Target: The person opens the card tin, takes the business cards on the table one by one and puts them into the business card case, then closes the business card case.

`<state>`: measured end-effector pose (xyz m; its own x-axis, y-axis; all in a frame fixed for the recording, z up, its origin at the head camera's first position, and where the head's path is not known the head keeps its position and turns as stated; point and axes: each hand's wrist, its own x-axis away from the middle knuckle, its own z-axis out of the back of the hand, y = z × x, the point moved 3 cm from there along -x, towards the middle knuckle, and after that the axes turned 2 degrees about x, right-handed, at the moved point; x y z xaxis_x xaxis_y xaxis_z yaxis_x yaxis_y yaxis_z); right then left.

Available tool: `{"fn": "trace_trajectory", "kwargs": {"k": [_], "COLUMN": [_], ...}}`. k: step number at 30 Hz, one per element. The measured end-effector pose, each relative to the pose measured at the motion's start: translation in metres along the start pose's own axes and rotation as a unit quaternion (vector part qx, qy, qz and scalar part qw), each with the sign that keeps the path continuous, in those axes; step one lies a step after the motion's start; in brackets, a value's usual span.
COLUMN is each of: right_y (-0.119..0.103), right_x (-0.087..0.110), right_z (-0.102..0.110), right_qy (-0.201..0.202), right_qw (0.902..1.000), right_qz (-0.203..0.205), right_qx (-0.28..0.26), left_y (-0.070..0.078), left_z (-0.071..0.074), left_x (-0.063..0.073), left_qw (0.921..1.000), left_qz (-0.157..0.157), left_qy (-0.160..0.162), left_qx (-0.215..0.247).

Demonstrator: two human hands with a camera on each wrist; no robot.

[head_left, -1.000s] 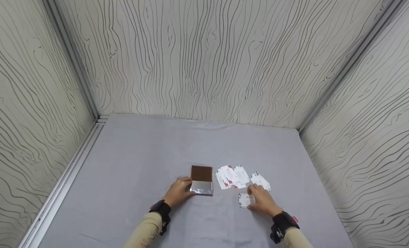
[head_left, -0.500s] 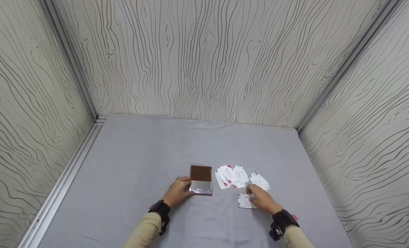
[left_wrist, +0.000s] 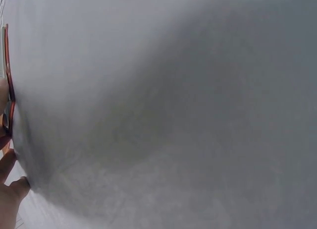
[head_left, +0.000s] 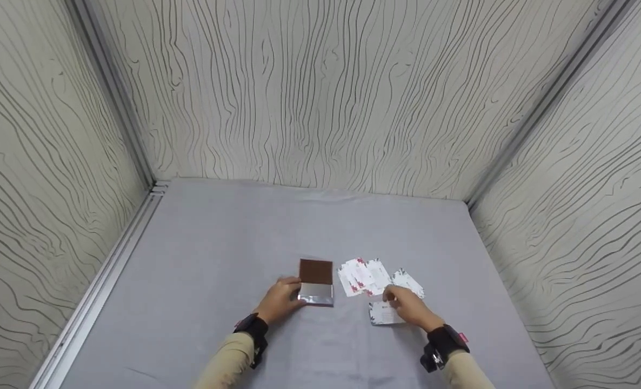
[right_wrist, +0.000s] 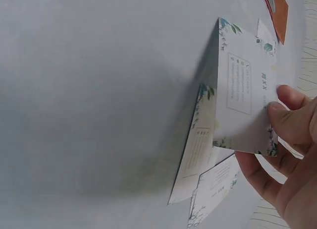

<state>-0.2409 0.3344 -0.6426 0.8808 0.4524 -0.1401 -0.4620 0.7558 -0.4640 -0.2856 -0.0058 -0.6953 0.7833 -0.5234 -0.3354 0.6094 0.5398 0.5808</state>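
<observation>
My left hand (head_left: 278, 302) holds the left edge of an open card case (head_left: 316, 272), its upper flap brown and its lower pocket silvery. In the left wrist view only the case's thin edge (left_wrist: 10, 90) and some fingers show at the far left. Between thumb and fingers, my right hand (head_left: 411, 307) pinches a white business card (right_wrist: 242, 85) with green leaf corners. That card is tilted up off the cloth. Just behind this hand lie more leaf-patterned business cards (head_left: 407, 282), partly covered by it.
A spread of overlapping white cards (head_left: 358, 276), some with red corners, lies between the case and the right hand. Grey cloth (head_left: 234, 227) covers the table. Patterned walls (head_left: 309, 97) stand behind and on both sides, with a metal rail (head_left: 104, 281) along the left.
My right hand has taken up the business card and shifted it slightly left, raising its edge. The left hand and the card case stay where they were.
</observation>
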Motion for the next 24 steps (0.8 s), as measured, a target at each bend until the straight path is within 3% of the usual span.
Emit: {"fn": "trace_trajectory", "kwargs": {"k": [6,17,24], "right_y": [-0.008,-0.022,-0.032], "right_x": [-0.009,-0.033,-0.05], "right_z": [0.001,-0.009,-0.02], "right_qy": [-0.001,0.016,0.046], "right_qw": [0.9999,0.9996,0.9968], "right_qz": [-0.005,0.008,0.063], "right_qx": [-0.012,-0.02,-0.015], "left_y": [-0.001,-0.003,-0.003], "left_z": [-0.002,-0.004,-0.005], "left_x": [0.0,0.0,0.0], "left_qw": [0.9999,0.9996,0.9997], "left_qz": [-0.004,0.026,0.017], "left_qy": [0.014,0.009,0.014], "left_qx": [-0.002,-0.003,-0.01]}}
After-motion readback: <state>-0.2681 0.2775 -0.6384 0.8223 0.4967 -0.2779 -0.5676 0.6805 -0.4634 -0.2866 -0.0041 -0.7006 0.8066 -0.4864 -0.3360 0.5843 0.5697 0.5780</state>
